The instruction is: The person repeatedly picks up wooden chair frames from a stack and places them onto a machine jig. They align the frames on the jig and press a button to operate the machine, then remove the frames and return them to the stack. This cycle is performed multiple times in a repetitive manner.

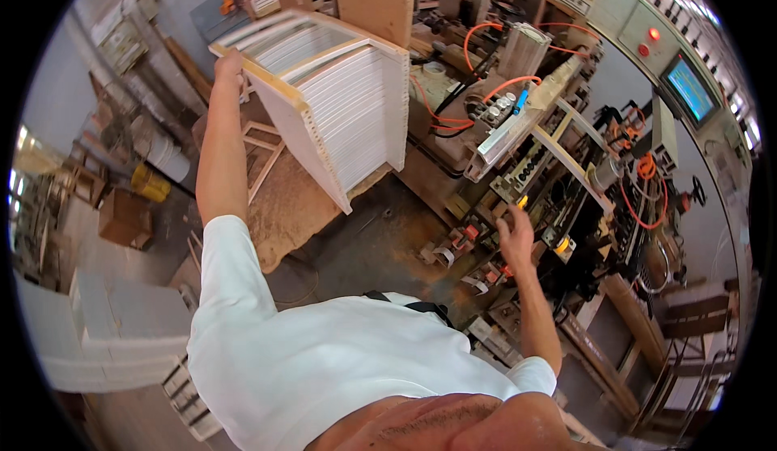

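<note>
My left hand (230, 71) is reached far out at the upper left, its fingers closed over the corner of the top white wooden frame (279, 83). That frame lies on a tall stack of white frames (348, 119), which stands on a worn wooden board (295, 220). My right hand (516, 237) hangs in front of a machine, fingers apart and slightly bent, with nothing seen in it. Close beyond its fingertips is a small yellow part (522, 202) of the machine. A pale wooden frame (575, 160) lies across the machine's bed.
Orange air hoses (510, 87) run over the machine. A control panel with a lit screen (689, 87) stands at the right. To the left are a cardboard box (125, 218) and a yellow bucket (151, 182). Loose wooden frame pieces (263, 156) lie beside the stack.
</note>
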Demonstrator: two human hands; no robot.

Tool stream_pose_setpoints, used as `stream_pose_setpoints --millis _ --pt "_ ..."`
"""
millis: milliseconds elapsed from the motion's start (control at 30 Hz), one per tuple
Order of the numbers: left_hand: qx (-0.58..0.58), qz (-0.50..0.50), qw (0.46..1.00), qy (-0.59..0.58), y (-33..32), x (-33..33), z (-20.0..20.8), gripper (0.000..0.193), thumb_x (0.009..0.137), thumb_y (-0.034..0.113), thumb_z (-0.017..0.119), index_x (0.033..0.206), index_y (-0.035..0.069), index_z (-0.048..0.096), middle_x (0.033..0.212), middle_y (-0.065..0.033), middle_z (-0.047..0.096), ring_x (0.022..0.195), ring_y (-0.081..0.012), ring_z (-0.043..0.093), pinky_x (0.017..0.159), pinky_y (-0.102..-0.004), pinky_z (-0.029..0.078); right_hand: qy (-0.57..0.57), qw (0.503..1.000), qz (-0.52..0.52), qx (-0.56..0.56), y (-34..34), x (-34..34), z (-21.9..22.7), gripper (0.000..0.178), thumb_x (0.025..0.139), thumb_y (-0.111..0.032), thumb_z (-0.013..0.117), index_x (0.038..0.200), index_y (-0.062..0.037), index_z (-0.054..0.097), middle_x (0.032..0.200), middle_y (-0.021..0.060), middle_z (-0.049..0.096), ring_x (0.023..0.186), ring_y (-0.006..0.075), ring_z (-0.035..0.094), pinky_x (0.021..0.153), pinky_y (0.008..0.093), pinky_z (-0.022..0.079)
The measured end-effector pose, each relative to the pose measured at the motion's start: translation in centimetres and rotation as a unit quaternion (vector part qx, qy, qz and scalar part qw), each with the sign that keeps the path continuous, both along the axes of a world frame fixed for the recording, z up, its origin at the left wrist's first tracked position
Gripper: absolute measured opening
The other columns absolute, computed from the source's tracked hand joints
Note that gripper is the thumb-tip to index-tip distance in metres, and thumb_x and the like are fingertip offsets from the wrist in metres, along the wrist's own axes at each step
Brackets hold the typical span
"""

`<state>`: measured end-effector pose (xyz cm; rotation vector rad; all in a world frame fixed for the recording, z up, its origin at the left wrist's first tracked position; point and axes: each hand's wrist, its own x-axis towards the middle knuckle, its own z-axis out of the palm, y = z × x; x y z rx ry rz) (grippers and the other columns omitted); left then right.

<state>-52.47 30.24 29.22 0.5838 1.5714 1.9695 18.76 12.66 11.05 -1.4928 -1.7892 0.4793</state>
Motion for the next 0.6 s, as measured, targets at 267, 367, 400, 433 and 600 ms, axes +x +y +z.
stream_pose_setpoints --millis 267,367,400,433,600 --pt "-0.184 0.094 0.912 0.353 2.0 3.0 -4.5 0.061 0.089 0.036 0.054 0.127 -0.011 0.050 0.130 -0.0276 0.053 0.114 -0.0375 0.055 0.093 -0.0403 0.044 0.014 0.965 -0.209 -0.160 -13.7 1.3 -10.6 0.043 0.083 -0.013 0.067 0.121 0.0021 0.057 0.108 0.0193 0.064 0.094 0.0309 0.064 0.081 0.0381 0.050" --pt "-0.090 0.105 0.840 0.525 0.0 12.3 -0.6 0.069 0.085 0.039 0.060 0.129 -0.012 0.047 0.126 -0.0314 0.054 0.116 -0.0372 0.055 0.095 -0.0404 0.044 0.018 0.939 -0.288 -0.186 -16.8 2.0 -11.9 0.042 0.082 -0.011 0.068 0.120 0.0036 0.058 0.108 0.0200 0.065 0.094 0.0302 0.064 0.081 0.0383 0.050" --pt "-0.094 -0.006 0.840 0.535 -1.3 12.8 0.5 0.071 0.084 0.040 0.062 0.129 -0.013 0.047 0.124 -0.0313 0.055 0.115 -0.0375 0.056 0.095 -0.0399 0.044 0.021 0.941 -0.289 -0.175 -17.7 2.2 -12.7 0.042 0.081 -0.010 0.069 0.119 0.0037 0.059 0.108 0.0201 0.065 0.094 0.0303 0.064 0.081 0.0385 0.050" --pt "-0.094 -0.124 0.830 0.536 -1.6 13.8 0.7 0.072 0.084 0.041 0.063 0.129 -0.013 0.047 0.121 -0.0311 0.057 0.114 -0.0377 0.057 0.095 -0.0394 0.044 0.030 0.945 -0.286 -0.154 -18.2 2.3 -13.2 0.040 0.081 -0.012 0.069 0.118 0.0031 0.060 0.110 0.0202 0.064 0.096 0.0311 0.064 0.083 0.0379 0.050" --pt "-0.117 -0.247 0.643 0.715 -2.5 18.7 0.3 0.060 0.072 0.021 0.073 0.123 -0.006 0.055 0.114 -0.0274 0.062 0.107 -0.0403 0.060 0.092 -0.0424 0.046 0.019 0.961 -0.272 -0.055 -18.2 1.2 -12.4 0.039 0.081 -0.014 0.069 0.115 0.0015 0.061 0.106 0.0189 0.065 0.092 0.0309 0.064 0.082 0.0363 0.050"
